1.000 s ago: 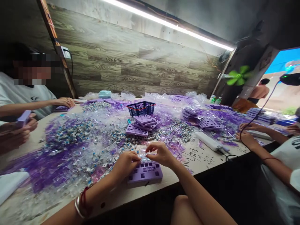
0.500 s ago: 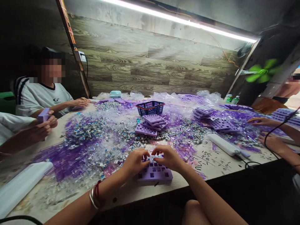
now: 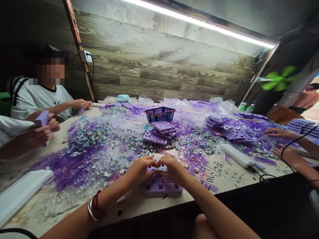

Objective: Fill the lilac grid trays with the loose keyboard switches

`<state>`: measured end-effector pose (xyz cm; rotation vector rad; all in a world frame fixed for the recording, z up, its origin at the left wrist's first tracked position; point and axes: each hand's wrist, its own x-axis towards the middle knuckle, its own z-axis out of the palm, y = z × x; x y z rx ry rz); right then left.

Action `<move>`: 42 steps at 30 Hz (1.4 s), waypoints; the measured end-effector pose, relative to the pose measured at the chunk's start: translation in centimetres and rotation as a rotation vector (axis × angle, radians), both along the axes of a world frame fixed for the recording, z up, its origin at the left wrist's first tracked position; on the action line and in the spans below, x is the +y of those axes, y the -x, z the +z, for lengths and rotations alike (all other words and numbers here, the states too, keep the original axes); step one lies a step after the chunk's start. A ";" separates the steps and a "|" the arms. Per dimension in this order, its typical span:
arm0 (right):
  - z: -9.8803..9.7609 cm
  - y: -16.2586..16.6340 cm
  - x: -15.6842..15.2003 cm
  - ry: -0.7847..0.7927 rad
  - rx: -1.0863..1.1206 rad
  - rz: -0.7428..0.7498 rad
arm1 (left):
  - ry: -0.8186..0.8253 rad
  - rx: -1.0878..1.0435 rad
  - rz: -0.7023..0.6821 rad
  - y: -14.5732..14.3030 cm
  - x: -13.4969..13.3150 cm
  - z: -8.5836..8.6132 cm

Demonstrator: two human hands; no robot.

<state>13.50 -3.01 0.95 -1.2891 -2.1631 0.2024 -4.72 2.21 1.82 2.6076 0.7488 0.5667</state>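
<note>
A purple plastic tray with square holes (image 3: 163,187) lies at the near edge of the table (image 3: 231,172). My left hand (image 3: 138,171) and my right hand (image 3: 173,169) rest on its far half, fingertips meeting over a small clear part that they pinch against the tray. The part itself is mostly hidden by my fingers. A silver bangle and red thread circle my left wrist. Heaps of small grey and blue switch parts (image 3: 92,139) and clear purple pieces (image 3: 67,169) lie just beyond my hands.
A stack of purple trays (image 3: 160,131) and a blue basket (image 3: 159,114) stand mid-table. A white power strip (image 3: 236,155) lies at right. Other people work at left (image 3: 42,127) and right (image 3: 286,154). A green fan (image 3: 279,79) spins at right.
My hands have come closer together and lower onto the tray; the fingertips now touch. The view has shifted slightly to the left.
</note>
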 end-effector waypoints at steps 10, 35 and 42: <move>0.8 -0.1 -0.5 -0.030 0.043 -0.007 | -0.010 -0.028 0.005 -0.1 0.0 -0.5; 3.3 2.5 -1.4 0.262 -0.309 -0.279 | -0.124 0.122 -0.166 -0.5 0.7 -1.1; 3.4 3.0 -1.2 0.333 -0.371 -0.304 | -0.109 0.139 -0.199 -0.3 0.7 -1.1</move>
